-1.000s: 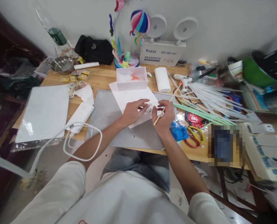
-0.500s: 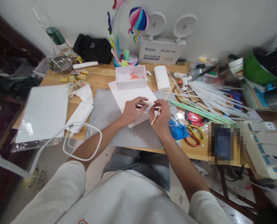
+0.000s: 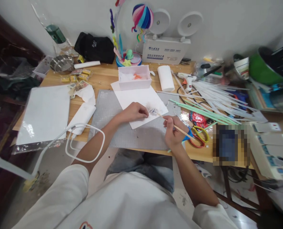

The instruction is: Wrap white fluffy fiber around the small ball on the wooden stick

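Both hands have come apart since the earlier frame, and the wooden stick point(image 3: 184, 133), which was lying across the right palm with its far end towards the glue gun point(image 3: 189, 83), has turned, so that its far tip now points at the small dark specks point(image 3: 153, 110) on the white sheet point(image 3: 126, 95). Its long axis goes from beside these specks, slantwise, back towards the person's right side, through the right hand point(image 3: 174, 136), and the rear end reaches near the scissors point(image 3: 207, 136). The right hand grips this stick between thumb and fingers; whether the tip touches the specks, one cannot tell. The specks lie to the left of the right hand and somewhat farther from the body. The left hand point(image 3: 132, 111) is on the other side of them, its fingertips being nearer, curled together at the sheet; whether they pinch something small is not visible. Under the sheet is the grey mat point(image 3: 141, 137) on the wooden surface point(image 3: 103, 78). Behind the hands, the white box point(image 3: 134, 85) contains an orange piece point(image 3: 137, 76) and something whitish. At far right, the green bowl point(image 3: 258, 71) holds dark objects point(image 3: 282, 60).
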A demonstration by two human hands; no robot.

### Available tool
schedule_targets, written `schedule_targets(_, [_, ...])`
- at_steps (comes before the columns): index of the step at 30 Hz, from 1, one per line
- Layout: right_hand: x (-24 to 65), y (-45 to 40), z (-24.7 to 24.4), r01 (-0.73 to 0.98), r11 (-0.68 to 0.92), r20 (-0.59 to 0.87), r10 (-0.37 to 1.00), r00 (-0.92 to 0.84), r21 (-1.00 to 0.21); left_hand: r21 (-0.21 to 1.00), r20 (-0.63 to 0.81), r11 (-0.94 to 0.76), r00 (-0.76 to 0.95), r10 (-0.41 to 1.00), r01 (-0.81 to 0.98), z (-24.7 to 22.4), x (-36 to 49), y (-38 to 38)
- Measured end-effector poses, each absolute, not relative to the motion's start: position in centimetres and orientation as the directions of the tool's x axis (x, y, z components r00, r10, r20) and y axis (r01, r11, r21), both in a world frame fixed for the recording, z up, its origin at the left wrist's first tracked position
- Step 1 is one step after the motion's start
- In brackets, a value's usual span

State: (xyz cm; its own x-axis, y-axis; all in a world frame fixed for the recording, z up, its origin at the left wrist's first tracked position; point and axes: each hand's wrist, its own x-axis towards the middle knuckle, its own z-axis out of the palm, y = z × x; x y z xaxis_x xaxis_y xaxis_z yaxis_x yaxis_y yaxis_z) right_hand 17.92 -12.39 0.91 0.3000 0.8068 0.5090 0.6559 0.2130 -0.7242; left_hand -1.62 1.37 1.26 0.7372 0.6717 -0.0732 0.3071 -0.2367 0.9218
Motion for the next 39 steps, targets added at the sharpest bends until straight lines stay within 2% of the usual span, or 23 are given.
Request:
schedule_targets(3, [17.6, -12.6, 0.0, 0.698, 0.17, 0.487, 0.825, 0.285, -0.695, 0.918, -0.034, -0.278, 0.753, 0.657, 0.284, 0.9, -1.1, 0.9])
schedule_targets(9, [17.5, -11.9, -0.8, 0.794, 0.184, 0.583, 0.775, 0.245, -0.579, 0.894, 0.007, -0.345, 0.761, 0.649, 0.286, 0.6, -0.9, 0.4])
schedule_targets(19, [17.4, -12.3, -0.8, 0.828, 0.135, 0.613, 0.738, 0.282, -0.544, 0.862, 0.036, -0.395, 0.738, 0.674, 0.318, 0.8, -0.7, 0.3])
schedule_targets(26, [17.4, -11.9, -0.8, 0.799, 0.154, 0.583, 0.764, 0.277, -0.581, 0.877, 0.069, -0.362, 0.661, 0.748, 0.317, 0.3, -0.2, 0.0])
schedule_targets(33, [17.8, -11.8, -1.2, 0.685, 0.062, 0.461, 0.783, 0.417, -0.725, 0.896, 0.101, -0.329, 0.583, 0.806, 0.3, -0.5, 0.6, -0.1])
schedule_targets(39, [17.7, -11.7, -1.3, 0.653, 0.036, 0.436, 0.772, 0.463, -0.757, 0.863, 0.175, -0.39, 0.534, 0.827, 0.32, -1.5, 1.5, 0.3])
